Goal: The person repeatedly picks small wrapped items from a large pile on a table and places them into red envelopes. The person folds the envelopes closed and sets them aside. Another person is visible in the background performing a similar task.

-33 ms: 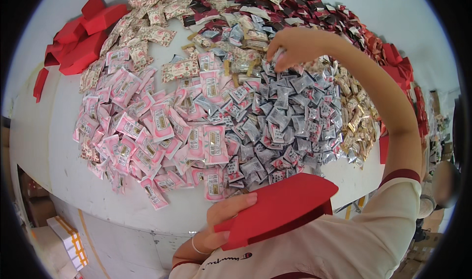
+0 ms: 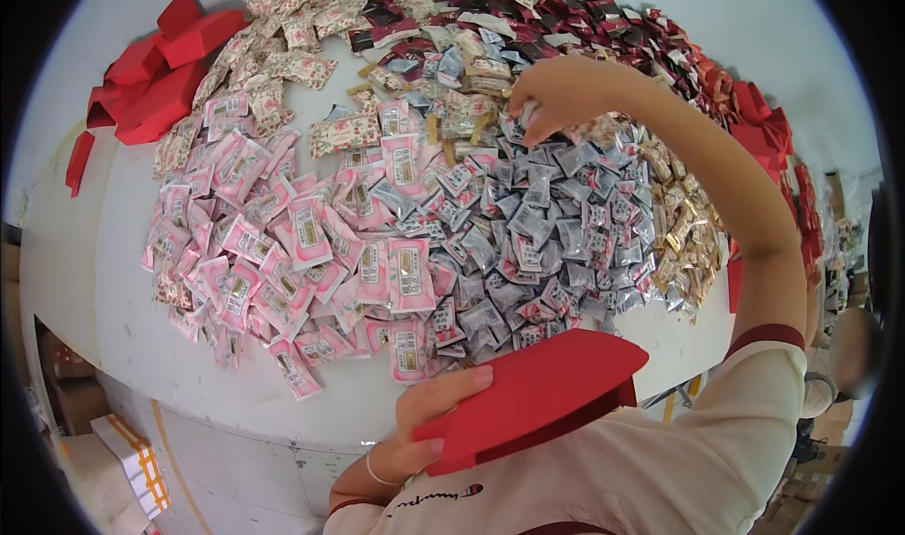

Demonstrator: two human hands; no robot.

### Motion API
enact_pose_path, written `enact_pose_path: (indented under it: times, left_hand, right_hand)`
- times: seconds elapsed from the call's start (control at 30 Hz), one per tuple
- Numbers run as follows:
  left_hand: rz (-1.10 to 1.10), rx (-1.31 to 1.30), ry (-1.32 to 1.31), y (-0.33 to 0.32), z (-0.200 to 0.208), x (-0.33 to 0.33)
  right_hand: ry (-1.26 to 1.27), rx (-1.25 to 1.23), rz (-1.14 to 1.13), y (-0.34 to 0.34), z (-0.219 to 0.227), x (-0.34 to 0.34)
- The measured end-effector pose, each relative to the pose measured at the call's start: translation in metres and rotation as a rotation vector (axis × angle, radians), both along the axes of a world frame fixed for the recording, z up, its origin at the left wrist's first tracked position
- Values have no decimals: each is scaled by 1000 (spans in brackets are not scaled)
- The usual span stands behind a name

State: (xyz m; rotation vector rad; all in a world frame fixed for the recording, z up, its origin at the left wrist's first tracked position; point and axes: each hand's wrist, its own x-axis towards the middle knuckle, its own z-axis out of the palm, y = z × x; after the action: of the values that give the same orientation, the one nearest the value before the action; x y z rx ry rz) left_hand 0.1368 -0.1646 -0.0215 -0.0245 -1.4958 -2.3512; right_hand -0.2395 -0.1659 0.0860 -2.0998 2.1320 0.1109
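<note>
My left hand (image 2: 432,414) grips the end of a red folded cardboard box (image 2: 537,394) close to my body, thumb and fingers on either side. Across the table reaches my right arm, and my right hand (image 2: 566,92) hovers over the far part of the heap with its fingers curled together. A bit of a small pale wrapped packet (image 2: 530,113) shows between the fingertips; most of it is hidden. Under and near this hand lie small silver-grey wrapped packets (image 2: 547,214) and gold-ended clear ones (image 2: 464,128). Pink packets (image 2: 306,233) spread to the left.
Red boxes (image 2: 160,73) are stacked at the far left of the white table (image 2: 123,280). Flowered cream packets (image 2: 302,26) and dark red packets (image 2: 584,26) lie at the back. Gold packets (image 2: 683,214) and more red boxes (image 2: 759,130) are at the right. A taped carton (image 2: 132,460) stands lower left.
</note>
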Motion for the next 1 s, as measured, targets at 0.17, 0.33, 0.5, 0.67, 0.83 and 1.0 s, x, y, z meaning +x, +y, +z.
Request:
enact_pose_path:
  times: [0.17,0.33,0.5,0.67,0.83,1.0]
  left_hand:
    - [-64,-135,-20,-1,-2,-7]
    - [459,-619,446,36,22,-38]
    - [446,-641,149,61,43,-49]
    - [392,-787,-24,78,53,-74]
    - [300,-724,57,99,60,-98]
    - [110,-881,1,117,57,-111]
  right_hand:
    - [326,352,-184,-22,-2,21]
    - [60,54,-249,-3,10,11]
    - [-656,-371,-260,65,79,40]
    - [-726,-799,144,169,86,113]
    - [5,-518,264,230,42,146]
    - [-67,-477,15,248,27,132]
